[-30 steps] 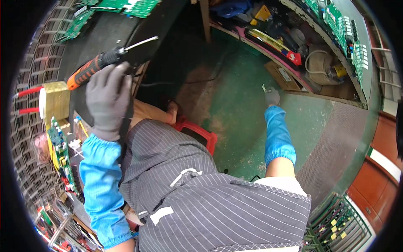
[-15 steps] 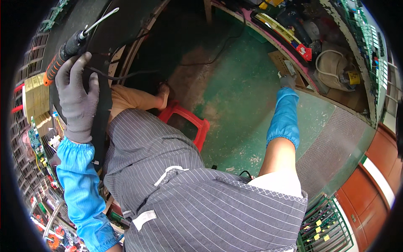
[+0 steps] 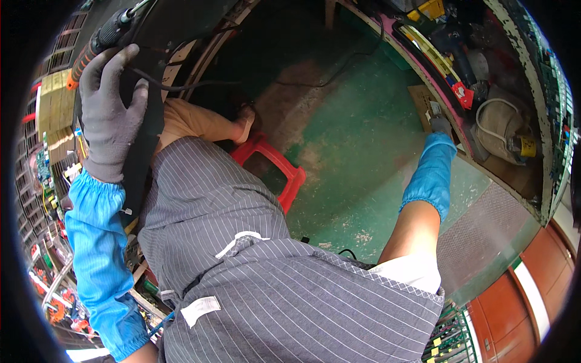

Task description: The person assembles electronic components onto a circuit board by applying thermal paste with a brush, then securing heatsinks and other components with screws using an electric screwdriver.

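Screwdriver: the orange-and-black ribbed-handled screwdriver [image 3: 104,40] is over the dark flat bench [image 3: 178,21], handle toward the fingertips, apparently for easy reach.
Left hand: the grey-gloved left hand [image 3: 112,124] has loosely bent fingers, thumb apart, not wrapped round the handle; contact is unclear.
Right hand: the grey-gloved right hand [image 3: 442,126] reaches beside the brown cardboard box [image 3: 418,99]; its grip cannot be told.
Obstacles: the pink-edged shelf [image 3: 422,71] borders the right reach; a thin black cord [image 3: 212,83] runs near the left hand.
Floor: a red plastic stool [image 3: 281,161].
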A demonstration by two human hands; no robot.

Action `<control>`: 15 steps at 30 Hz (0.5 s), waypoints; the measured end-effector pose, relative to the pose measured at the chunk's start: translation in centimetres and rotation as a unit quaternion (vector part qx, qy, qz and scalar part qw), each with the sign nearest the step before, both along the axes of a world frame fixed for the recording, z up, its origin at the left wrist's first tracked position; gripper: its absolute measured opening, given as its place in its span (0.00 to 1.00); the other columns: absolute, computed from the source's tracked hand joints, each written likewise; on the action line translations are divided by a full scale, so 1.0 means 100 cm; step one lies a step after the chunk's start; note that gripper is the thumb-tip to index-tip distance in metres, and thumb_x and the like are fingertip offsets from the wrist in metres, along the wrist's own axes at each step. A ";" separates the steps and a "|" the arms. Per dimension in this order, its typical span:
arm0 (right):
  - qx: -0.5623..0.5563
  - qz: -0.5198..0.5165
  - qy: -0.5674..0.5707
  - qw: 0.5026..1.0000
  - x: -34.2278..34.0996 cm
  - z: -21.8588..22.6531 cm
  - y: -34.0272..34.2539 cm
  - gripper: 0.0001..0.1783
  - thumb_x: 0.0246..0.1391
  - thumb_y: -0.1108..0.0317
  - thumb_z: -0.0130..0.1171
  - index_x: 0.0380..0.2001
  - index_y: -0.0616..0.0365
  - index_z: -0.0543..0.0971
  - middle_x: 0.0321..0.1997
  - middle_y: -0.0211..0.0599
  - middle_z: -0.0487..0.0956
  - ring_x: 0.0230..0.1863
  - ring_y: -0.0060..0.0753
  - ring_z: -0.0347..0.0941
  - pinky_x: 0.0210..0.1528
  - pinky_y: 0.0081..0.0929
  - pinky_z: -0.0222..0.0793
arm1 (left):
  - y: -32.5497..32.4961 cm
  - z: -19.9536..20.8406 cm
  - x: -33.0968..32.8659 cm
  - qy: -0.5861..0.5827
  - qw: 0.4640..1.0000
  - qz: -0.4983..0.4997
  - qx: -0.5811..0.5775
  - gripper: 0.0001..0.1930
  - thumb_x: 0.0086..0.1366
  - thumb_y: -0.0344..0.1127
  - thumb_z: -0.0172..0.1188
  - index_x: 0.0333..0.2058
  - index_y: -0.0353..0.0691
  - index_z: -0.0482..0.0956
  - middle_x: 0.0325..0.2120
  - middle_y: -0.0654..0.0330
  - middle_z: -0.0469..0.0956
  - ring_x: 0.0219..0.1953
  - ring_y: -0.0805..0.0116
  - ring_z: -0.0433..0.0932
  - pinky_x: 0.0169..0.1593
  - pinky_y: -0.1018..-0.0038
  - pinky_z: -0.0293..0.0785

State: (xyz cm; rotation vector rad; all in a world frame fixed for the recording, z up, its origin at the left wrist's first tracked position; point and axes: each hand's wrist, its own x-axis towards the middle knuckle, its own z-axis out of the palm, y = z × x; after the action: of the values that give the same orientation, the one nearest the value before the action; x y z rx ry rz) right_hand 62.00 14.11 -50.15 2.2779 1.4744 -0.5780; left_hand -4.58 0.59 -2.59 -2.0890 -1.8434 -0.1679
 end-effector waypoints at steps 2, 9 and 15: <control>0.013 -0.008 0.012 1.000 0.020 -0.015 0.001 0.24 0.54 0.53 0.54 0.55 0.38 0.78 0.54 0.48 0.80 0.58 0.50 0.75 0.59 0.42 0.70 | 0.002 -0.001 0.002 -0.008 1.000 0.003 -0.001 0.30 0.53 0.28 0.69 0.56 0.55 0.76 0.53 0.55 0.71 0.56 0.54 0.72 0.59 0.63 0.73; 0.098 0.138 0.132 0.977 0.068 -0.042 -0.007 0.21 0.52 0.58 0.55 0.49 0.47 0.80 0.51 0.46 0.81 0.52 0.50 0.77 0.56 0.41 0.71 | 0.003 -0.003 -0.001 0.013 1.000 -0.009 -0.001 0.29 0.53 0.29 0.69 0.55 0.56 0.77 0.53 0.54 0.70 0.57 0.53 0.71 0.60 0.63 0.72; 0.132 0.037 0.179 0.974 0.113 -0.038 -0.052 0.19 0.52 0.59 0.60 0.45 0.52 0.83 0.45 0.46 0.84 0.49 0.47 0.79 0.54 0.38 0.71 | 0.004 -0.010 -0.003 -0.013 1.000 -0.001 -0.009 0.29 0.53 0.29 0.69 0.56 0.56 0.77 0.53 0.54 0.70 0.58 0.54 0.70 0.61 0.63 0.71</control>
State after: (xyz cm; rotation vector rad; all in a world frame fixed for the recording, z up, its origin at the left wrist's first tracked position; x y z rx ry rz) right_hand 73.33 8.91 -53.93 2.3927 1.8976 -0.8516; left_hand -4.85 0.96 -3.59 -2.1095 -1.8642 -0.1811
